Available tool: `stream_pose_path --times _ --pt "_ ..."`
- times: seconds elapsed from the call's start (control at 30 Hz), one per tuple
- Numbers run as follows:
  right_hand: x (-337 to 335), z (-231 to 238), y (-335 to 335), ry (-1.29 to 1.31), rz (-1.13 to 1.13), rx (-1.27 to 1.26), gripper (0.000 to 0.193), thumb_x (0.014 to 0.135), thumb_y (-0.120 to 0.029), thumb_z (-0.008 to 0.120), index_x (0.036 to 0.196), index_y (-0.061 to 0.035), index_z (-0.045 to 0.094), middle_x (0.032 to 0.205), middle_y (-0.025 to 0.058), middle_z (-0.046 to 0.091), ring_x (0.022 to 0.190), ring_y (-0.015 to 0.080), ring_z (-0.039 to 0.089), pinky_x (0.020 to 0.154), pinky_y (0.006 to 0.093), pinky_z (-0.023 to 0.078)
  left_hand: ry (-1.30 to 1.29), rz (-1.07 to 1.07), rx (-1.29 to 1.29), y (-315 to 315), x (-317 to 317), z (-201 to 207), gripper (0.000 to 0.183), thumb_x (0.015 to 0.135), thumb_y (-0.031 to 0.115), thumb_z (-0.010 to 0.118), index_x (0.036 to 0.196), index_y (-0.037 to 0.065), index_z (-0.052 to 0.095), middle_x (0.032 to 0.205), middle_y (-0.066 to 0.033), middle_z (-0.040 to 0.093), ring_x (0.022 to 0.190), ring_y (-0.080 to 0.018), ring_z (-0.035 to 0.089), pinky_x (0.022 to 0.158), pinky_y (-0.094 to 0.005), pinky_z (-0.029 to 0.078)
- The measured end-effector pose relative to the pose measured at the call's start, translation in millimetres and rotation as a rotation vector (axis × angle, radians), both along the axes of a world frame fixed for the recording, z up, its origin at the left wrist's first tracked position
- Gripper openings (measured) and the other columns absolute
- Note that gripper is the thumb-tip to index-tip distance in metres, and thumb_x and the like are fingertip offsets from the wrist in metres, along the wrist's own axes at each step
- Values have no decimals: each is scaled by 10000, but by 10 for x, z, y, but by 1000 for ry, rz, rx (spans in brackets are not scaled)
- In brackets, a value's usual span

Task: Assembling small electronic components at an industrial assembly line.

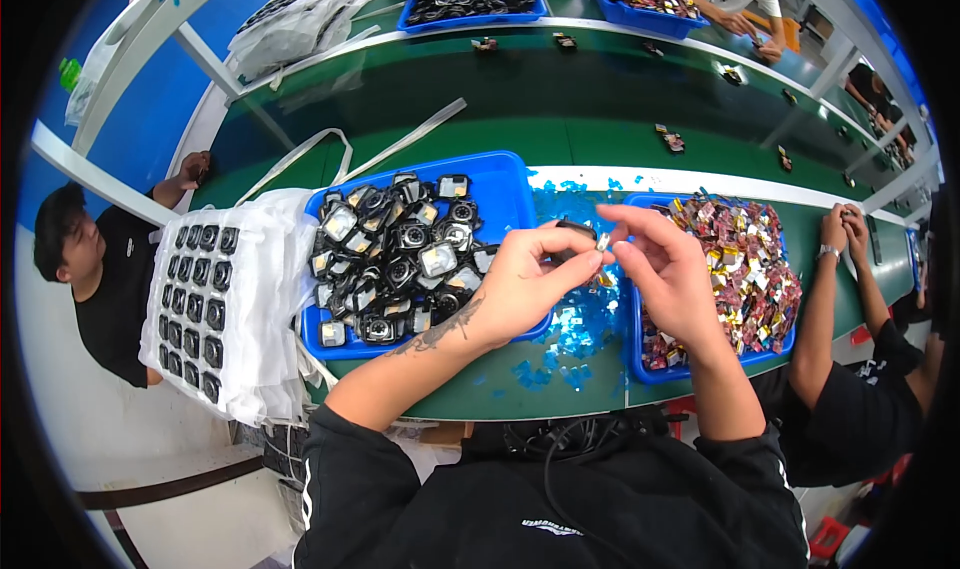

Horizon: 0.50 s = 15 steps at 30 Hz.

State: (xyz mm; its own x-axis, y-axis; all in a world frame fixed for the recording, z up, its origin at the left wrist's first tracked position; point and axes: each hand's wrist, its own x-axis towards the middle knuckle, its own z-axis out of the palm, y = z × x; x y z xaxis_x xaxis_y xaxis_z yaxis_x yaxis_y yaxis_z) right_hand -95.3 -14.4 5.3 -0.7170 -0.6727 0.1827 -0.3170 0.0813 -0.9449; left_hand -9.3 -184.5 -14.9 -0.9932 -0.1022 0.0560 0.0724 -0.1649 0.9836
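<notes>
My left hand [525, 281] pinches a small black plastic part [577, 229] between thumb and fingers. A small silvery piece [603, 241] shows at the part's right end, by the thumb tip. Close to that end is my right hand [668, 269], its thumb and forefinger apart; I see nothing held in it. Left of the hands, a blue tray [513, 184] holds a heap of black plastic housings [400, 239], some with round rings. At the right, another blue tray [642, 354] is heaped with small circuit boards [735, 279] bearing red, gold and white bits.
Blue film scraps [570, 344] litter the green table [480, 391] between the trays. White padded sheets [205, 299] with rows of black housings are stacked at the left. Across a green belt [400, 94] with scattered boards, co-workers handle parts; others sit at both sides.
</notes>
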Motion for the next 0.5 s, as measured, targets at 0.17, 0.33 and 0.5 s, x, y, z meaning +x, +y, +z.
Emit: stream_pose_path --times 0.17,0.33,0.5 --pt "-21 -56 4 -196 146 -215 201 895 14 604 1091 36 640 1014 96 641 913 136 622 732 240 526 -40 -156 134 -42 39 52 175 941 133 610 1036 14 696 1015 -62 667 872 -92 596 772 -253 491" --pt "41 -33 154 -62 -69 -340 168 885 28 615 1052 35 621 1034 102 657 929 137 638 748 251 534 46 -12 38 14 -4 -6 376 975 76 479 1346 20 495 1228 -89 588 1086 -145 559 850 -284 473" --pt "134 63 40 165 -126 -24 96 842 21 673 936 30 659 806 78 671 731 126 669 666 248 546 128 132 -11 43 -15 -96 524 963 2 431 1471 32 310 1311 -124 525 1194 -177 518 965 -319 436"
